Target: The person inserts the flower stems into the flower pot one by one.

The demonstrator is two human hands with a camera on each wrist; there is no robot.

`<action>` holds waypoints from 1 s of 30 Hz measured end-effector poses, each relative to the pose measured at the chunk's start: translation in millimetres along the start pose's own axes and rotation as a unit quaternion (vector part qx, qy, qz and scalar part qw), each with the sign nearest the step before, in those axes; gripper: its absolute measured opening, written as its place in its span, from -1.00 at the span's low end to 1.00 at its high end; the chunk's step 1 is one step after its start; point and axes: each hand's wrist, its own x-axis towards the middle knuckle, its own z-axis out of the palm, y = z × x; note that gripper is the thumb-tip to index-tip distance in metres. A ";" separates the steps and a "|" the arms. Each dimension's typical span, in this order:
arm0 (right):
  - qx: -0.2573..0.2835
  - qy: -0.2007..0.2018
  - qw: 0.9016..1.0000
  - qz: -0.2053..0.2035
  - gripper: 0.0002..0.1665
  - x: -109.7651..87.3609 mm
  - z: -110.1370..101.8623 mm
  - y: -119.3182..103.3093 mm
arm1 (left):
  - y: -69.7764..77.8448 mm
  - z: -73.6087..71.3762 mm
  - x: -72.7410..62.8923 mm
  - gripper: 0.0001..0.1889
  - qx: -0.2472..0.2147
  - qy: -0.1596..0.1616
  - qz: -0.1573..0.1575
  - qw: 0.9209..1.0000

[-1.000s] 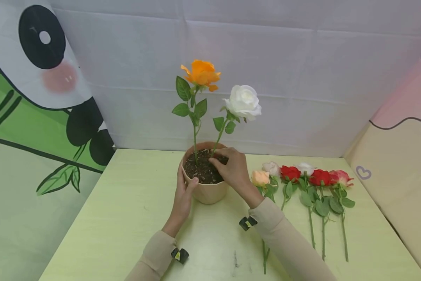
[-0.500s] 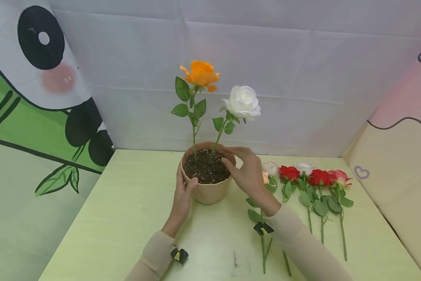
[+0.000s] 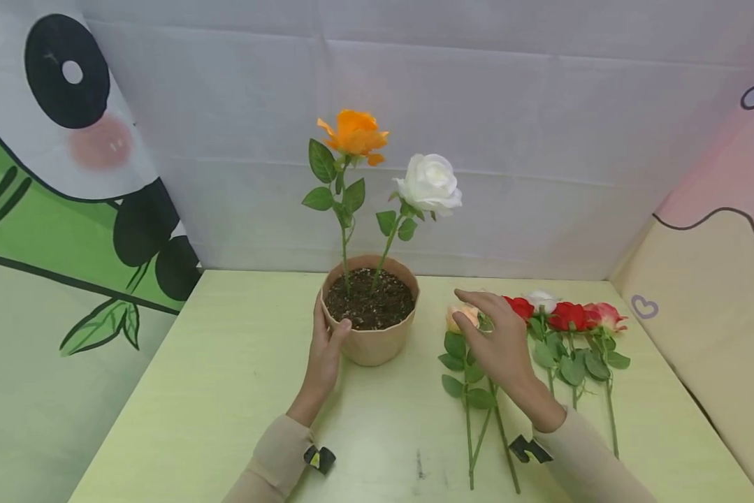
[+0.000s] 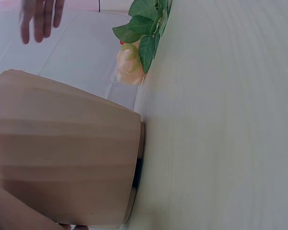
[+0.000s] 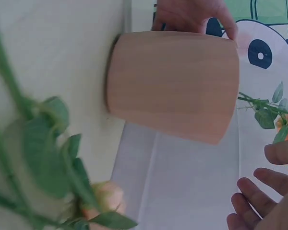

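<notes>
A tan flowerpot point(image 3: 377, 346) filled with dark soil stands on the table. An orange rose point(image 3: 353, 133) and a white rose point(image 3: 430, 184) rise from the soil, the white one leaning right. My left hand point(image 3: 323, 353) grips the pot's left side, thumb near the rim; the left wrist view shows the pot wall point(image 4: 67, 148) close up. My right hand point(image 3: 502, 346) hovers above the peach rose point(image 3: 462, 318) on the table, fingers spread and holding nothing. In the right wrist view the right hand's fingers point(image 5: 257, 196) show at the lower right, apart from the pot.
To the right lie several cut roses with leafy stems: a red rose point(image 3: 568, 316), a pink-red rose point(image 3: 605, 316) and a white rose point(image 3: 540, 300) among them. A pale cloth wall point(image 3: 257, 140) closes off the table's back edge.
My right hand has let go of the white rose's stem and moved right, away from the pot to over the peach rose. The left hand stays on the pot.
</notes>
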 end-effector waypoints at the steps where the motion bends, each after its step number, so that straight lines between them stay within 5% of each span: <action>1: -0.002 -0.002 1.000 0.002 -0.51 -4.0 -3.2 3.0 | -1.5 -0.9 0.3 -0.07 0.001 -0.002 0.000 1.000; 16: -0.058 0.000 0.997 0.051 -0.43 -41.8 -38.6 29.3 | 6.4 1.7 -3.3 -0.06 -0.010 -0.001 0.003 1.000; 25: -0.055 -0.058 0.976 0.203 -0.29 -61.5 -51.6 37.0 | 1.7 1.4 -1.8 -0.08 -0.009 -0.004 -0.008 1.000; 30: -0.032 -0.106 0.954 0.277 -0.09 -71.5 -53.0 44.1 | 26.1 6.7 -9.4 -0.06 0.004 0.002 0.013 1.000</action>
